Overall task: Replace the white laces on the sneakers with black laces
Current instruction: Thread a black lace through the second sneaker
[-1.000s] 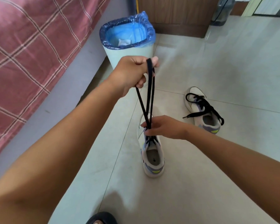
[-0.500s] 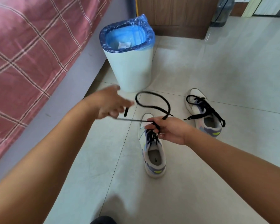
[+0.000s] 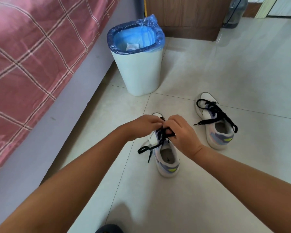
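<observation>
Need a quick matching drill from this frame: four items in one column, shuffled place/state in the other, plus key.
Things:
1. near sneaker
2. far sneaker
3. trash bin
4. bedspread

Places/states:
A. pink plaid, along the left
B. both hands at its black lace
C. lined with a blue bag, beside the bed
D. on the floor to the right, black lace ends lying loose, untouched

Pairs: 1-B, 2-D, 3-C, 4-A
</observation>
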Demonstrator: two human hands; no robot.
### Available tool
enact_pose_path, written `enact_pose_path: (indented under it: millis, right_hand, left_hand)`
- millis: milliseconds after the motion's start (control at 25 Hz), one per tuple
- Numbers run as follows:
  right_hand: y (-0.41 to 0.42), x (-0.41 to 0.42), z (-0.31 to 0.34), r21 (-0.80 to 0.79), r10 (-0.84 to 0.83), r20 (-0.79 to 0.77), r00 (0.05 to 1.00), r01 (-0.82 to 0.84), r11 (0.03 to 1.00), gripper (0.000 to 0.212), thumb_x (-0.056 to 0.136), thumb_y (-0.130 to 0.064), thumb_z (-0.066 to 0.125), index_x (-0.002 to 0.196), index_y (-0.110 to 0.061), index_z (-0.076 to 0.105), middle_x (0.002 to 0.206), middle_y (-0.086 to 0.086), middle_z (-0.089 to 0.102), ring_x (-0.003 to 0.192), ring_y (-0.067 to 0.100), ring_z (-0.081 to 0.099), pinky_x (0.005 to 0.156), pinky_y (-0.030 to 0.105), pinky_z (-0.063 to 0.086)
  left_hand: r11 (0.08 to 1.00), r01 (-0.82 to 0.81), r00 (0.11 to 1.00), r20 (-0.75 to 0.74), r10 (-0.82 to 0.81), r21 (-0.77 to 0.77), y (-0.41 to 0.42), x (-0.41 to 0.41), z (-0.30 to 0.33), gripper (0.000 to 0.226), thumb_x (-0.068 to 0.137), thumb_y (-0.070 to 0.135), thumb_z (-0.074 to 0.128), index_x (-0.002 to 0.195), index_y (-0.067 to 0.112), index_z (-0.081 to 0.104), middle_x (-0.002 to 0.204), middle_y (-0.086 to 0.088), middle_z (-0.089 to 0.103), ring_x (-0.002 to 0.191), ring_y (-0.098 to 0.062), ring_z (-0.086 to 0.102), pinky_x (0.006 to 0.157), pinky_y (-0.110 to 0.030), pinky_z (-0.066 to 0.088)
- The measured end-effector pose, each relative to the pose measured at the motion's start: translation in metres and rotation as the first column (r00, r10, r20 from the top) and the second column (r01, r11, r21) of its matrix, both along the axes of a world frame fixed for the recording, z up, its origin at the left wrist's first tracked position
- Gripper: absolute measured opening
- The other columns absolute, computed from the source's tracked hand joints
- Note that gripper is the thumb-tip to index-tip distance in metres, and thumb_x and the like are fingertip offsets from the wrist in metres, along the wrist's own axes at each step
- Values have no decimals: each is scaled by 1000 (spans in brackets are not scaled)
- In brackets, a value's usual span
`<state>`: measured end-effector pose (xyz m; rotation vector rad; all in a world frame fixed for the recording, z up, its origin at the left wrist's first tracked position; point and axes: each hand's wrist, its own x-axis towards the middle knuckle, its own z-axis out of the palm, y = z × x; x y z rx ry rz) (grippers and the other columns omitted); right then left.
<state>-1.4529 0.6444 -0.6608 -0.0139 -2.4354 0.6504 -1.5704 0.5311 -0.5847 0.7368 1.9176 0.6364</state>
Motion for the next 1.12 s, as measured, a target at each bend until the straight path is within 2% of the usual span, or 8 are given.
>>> enact_pose_path:
  millis: [80,160,280,480,560,720,840,1120]
  right_hand:
    - [-2,0,8,-348,-142,146,979,185,919,9,79,-6,62,85,-10,56,80,1,53,68,12,45,63,15,38]
    - [-3,3,12,-503,-136,408,903,346,792,13,80,-8,66,82,-15,55,74,-5,54,63,7,47,59,15,38]
    - [0,6,15,-647,-49,459,887,372,665,7,81,-5,65,80,-11,62,68,4,62,60,11,51,60,27,47]
    - [8,2,20,-826,-11,434,901,402,396,13,86,0,61,78,-9,67,59,-2,63,47,5,51,48,16,42]
    - [14,2,20,-872,-52,440,897,440,215,13,89,-4,59,80,-11,66,59,2,61,47,8,51,48,17,42]
    - [27,6,10,-864,-233,503,833,473,-175,16,94,-18,56,79,-12,57,58,3,55,45,8,47,48,20,39]
    - [43,6,5,-836,-316,543,778,461,-299,21,94,-13,48,74,-13,54,59,5,51,36,5,40,41,19,33]
    - [117,4,13,-810,-465,581,668,423,-406,26,97,-20,38,78,-10,52,48,1,46,27,8,33,34,13,28]
  left_hand:
    - [1000,-3,985,173,0,17,6,5,-5,25,97,33,48,112,18,61,118,-1,61,111,-14,54,94,-31,45]
    - [1000,19,998,61,-19,2,10,0,-14,36,93,40,54,104,7,64,100,-9,62,93,-18,57,82,-27,47]
    - [998,36,984,-171,-46,-59,8,-11,-21,48,86,49,60,86,1,61,73,-6,49,64,-13,41,56,-19,32]
    - [957,-283,930,264,256,68,-6,-20,-16,41,94,45,48,78,14,68,98,1,70,105,-13,61,99,-38,43]
    - [798,-571,749,520,411,192,-13,-31,-8,54,97,40,43,48,18,55,91,-3,71,104,-16,63,101,-37,41]
    - [183,-969,235,858,457,168,-46,-59,-11,62,96,28,44,36,18,36,46,0,45,51,-16,55,81,-31,51]
    - [144,-984,171,744,646,101,-75,-62,-33,55,95,29,47,43,18,35,43,2,31,38,-13,32,55,-25,36]
    - [350,-937,342,225,912,4,-104,-67,-73,35,94,25,50,62,12,43,59,-5,45,46,-16,39,47,-24,37]
